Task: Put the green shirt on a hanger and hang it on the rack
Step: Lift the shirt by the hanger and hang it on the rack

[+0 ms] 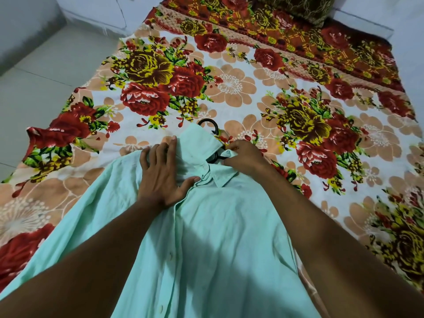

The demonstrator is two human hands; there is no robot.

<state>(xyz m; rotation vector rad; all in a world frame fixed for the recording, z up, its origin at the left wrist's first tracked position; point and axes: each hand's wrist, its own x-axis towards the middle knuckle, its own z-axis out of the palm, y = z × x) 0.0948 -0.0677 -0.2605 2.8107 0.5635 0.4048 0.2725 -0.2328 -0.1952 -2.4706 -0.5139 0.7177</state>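
Left hand (163,173) flat on green shirt (206,237), fingers spread straight, pressing cloth just below collar. Shirt lies buttoned-side up on floral bedsheet (229,86), under both forearms. Black hanger (212,127) hook pokes out beyond collar, between hands. Right hand (244,157) pinches collar edge, fingers curled.

Left hand (164,173) lies flat, fingers (158,154) spread; right hand (244,158) pinches, fingers curled.
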